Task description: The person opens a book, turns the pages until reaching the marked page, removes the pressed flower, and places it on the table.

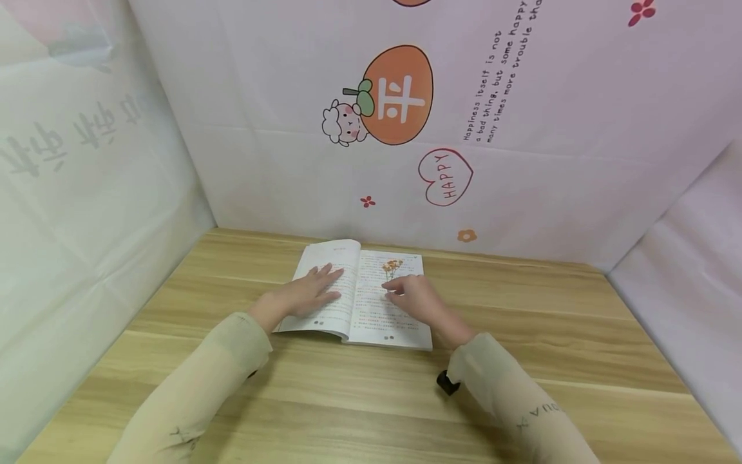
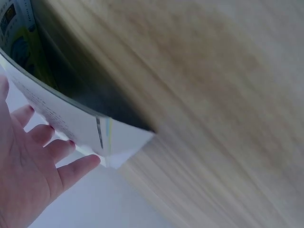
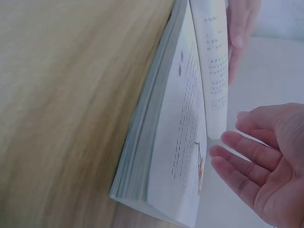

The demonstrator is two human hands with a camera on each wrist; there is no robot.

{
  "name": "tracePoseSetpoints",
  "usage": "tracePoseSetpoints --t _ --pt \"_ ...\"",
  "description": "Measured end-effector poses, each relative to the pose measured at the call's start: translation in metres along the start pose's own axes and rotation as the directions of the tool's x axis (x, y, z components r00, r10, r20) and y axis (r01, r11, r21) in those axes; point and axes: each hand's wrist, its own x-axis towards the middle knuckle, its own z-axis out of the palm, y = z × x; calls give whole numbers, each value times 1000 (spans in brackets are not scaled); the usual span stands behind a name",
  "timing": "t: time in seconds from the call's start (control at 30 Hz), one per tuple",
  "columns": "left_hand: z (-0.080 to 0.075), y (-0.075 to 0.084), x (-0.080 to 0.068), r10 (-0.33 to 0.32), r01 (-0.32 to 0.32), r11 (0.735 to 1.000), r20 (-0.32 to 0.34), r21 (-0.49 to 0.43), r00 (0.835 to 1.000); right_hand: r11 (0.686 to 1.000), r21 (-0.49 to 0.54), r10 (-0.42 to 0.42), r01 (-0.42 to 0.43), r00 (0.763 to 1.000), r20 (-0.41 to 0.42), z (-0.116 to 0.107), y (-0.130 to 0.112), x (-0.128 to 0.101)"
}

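Observation:
An open book (image 1: 391, 319) with printed pages lies on the wooden table. My left hand (image 1: 310, 291) rests on its left page, fingers spread. On the upper part of the right page is a small sprig of orange flowers (image 1: 392, 265) with thin stems. Close by the lower stems is my right hand (image 1: 414, 298), its fingers slightly bent. In the right wrist view the fingers of that hand (image 3: 266, 166) stand apart, nothing between them, beside the flower sprig (image 3: 200, 175) on the page. The left wrist view has my left hand (image 2: 33, 166) against the page, its fingers extended.
The wood-grained table (image 1: 359, 399) reaches back to a white printed backdrop (image 1: 278, 161) just behind the book. White sheets also hang at the left and right sides. A small black device (image 1: 447, 383) sits under my right sleeve.

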Motion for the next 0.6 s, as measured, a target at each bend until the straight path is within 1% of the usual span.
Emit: tracePoseSetpoints --t 0.1,0.17,0.27,0.33,0.43,0.6 --pt "-1 -1 -2 -9 9 1000 24 16 1000 995 64 72 -72 997 8 0 4 5" --pt "-1 -1 -3 -14 13 1000 34 22 999 990 93 106 -105 994 -3 -1 7 8" --pt "-2 0 -4 -13 13 1000 37 23 999 979 135 154 -150 988 -19 -1 14 14" --pt "-1 -1 -4 -8 7 1000 34 30 999 970 158 188 -183 982 -14 -1 18 18" --pt "0 -1 -4 -9 8 999 37 36 999 949 209 237 -235 971 13 -1 24 25" --pt "0 -1 -4 -15 13 1000 45 25 999 902 312 304 -299 952 35 1 31 35"
